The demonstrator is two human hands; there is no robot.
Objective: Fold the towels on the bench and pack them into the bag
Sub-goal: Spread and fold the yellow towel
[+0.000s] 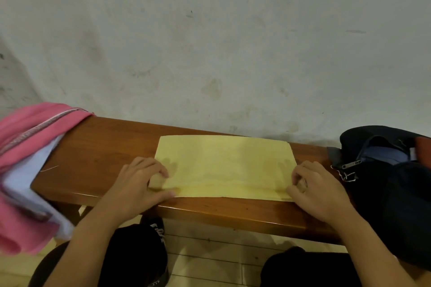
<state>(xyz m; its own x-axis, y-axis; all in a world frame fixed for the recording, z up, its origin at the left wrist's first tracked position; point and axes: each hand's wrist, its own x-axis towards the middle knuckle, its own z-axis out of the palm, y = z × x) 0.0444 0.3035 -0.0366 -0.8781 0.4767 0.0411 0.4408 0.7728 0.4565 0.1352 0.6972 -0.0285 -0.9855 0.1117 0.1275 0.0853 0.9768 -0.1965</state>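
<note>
A pale yellow rectangular towel [224, 165] lies flat on a long reddish-brown wooden desk [98, 156] set against a stained grey wall [210, 42]. The left hand [137, 184] pinches the towel's near left corner with curled fingers; the right hand [319, 191] pinches its near right corner the same way. Left of the towel, a heap of pink and white towels [25, 161] hangs over the desk's end. Right of the towel sits an open dark navy fabric bag [391, 170].
</note>
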